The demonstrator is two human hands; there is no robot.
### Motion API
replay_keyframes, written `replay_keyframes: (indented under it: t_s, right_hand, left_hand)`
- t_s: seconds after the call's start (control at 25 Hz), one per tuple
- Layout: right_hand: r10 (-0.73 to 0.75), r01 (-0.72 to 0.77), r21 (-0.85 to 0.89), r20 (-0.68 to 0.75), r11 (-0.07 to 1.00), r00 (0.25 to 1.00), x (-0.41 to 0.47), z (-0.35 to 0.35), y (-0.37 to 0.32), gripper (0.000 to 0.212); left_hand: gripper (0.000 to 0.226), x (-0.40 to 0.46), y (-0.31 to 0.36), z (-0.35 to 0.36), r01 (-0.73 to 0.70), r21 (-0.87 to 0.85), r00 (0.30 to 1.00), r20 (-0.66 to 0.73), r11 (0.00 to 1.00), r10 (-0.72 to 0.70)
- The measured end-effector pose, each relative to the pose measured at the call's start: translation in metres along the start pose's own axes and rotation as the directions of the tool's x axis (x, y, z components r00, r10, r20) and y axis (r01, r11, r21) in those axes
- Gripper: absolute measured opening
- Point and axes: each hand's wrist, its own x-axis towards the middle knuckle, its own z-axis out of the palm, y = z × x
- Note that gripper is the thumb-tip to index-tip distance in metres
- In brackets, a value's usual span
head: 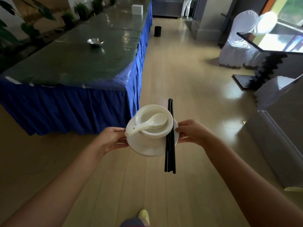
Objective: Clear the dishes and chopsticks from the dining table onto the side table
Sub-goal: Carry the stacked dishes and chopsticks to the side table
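Observation:
I carry a stack of white dishes over the floor. A white plate [147, 146] lies at the bottom, white bowls [154, 126] sit on it, and white spoons [149, 124] lie in the top bowl. Several black chopsticks [170, 145] rest across the right side of the plate. My left hand [111, 139] grips the plate's left rim, thumb on top. My right hand [190, 133] grips the right rim. The long side table [91, 63], green-topped with a blue skirt, stands ahead to the left.
A metal bowl [95, 42] and a white box [137, 9] stand on the side table. A black bin [157, 31] stands on the floor beyond. White-covered chairs [237, 40] and a dark-edged table [270, 46] are at the right. A person [186, 7] stands far back. Plants [32, 27] line the left wall.

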Motion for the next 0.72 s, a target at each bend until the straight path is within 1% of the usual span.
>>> replay_keyframes:
  t_s: [0.12, 0.2, 0.32, 0.44, 0.6, 0.72]
  right_hand:
    - [-0.006, 0.006, -0.005, 0.010, 1.000, 1.000, 0.062, -0.035, -0.041, 0.020]
    - [-0.004, 0.004, -0.005, 0.016, 1.000, 1.000, 0.105, -0.056, -0.062, 0.018]
    - [0.001, -0.001, -0.004, 0.031, 1.000, 1.000, 0.179, -0.087, -0.090, 0.017]
    - [0.000, 0.005, -0.046, 0.096, 0.999, 0.995, 0.261, -0.119, -0.119, 0.016]
    - [-0.013, 0.037, -0.127, 0.185, 0.991, 0.983, 0.368, -0.156, -0.180, 0.019]
    - [-0.025, 0.076, -0.183, 0.270, 0.980, 0.963, 0.439, -0.169, -0.233, 0.019]
  left_hand:
    - [0.022, 0.062, 0.052, 0.008, -0.001, 0.015, 1.000, 0.019, 1.000, 0.001]
    - [0.021, 0.104, 0.081, 0.015, -0.002, 0.034, 1.000, 0.005, 0.999, 0.002]
    - [0.012, 0.174, 0.113, 0.025, 0.012, 0.001, 0.998, -0.058, 1.000, -0.012]
    - [0.010, 0.244, 0.137, 0.038, 0.012, -0.051, 0.993, -0.116, 0.999, -0.018]
    - [0.013, 0.325, 0.175, 0.053, -0.033, -0.200, 0.972, -0.233, 0.979, -0.015]
    - [0.016, 0.378, 0.210, 0.051, -0.041, -0.232, 0.946, -0.323, 0.972, -0.038]
